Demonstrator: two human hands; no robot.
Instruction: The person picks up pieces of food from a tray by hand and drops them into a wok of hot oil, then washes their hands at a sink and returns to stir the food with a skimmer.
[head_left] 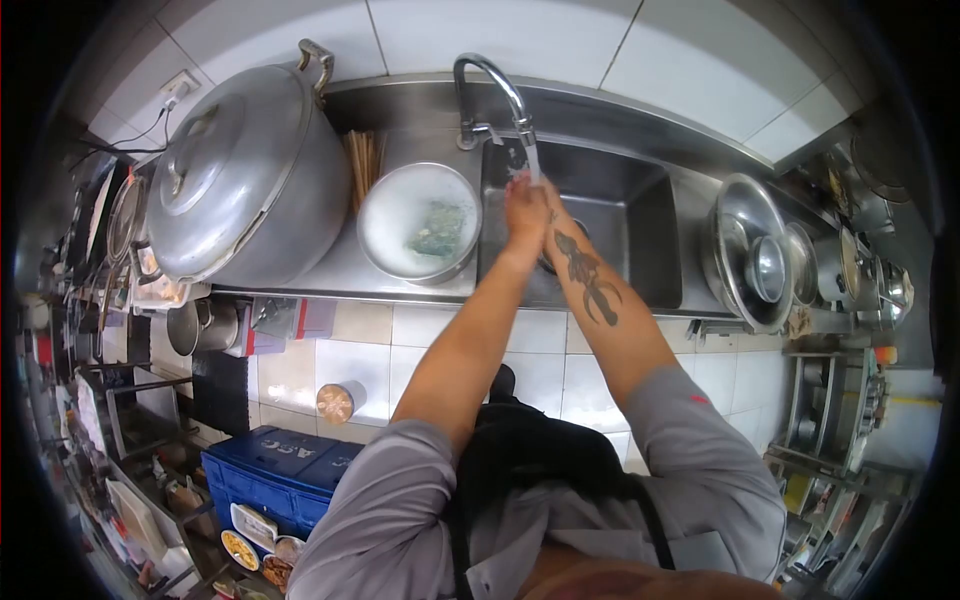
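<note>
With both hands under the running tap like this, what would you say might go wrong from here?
1. The left hand and right hand are pressed together under the stream from the faucet; water may splash over the sink rim.
2. The bowl with a sponge sits right at the sink edge; an elbow could knock it.
3. The large lidded pot leans tilted on the counter; a bump might shift it.

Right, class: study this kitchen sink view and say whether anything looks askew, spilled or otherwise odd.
The big lidded pot left of the sink sits tilted rather than flat, leaning toward the counter's front edge. A sponge-like pad lies in the white basin. Otherwise nothing stands out: both hands are pressed together under the running tap.
</note>
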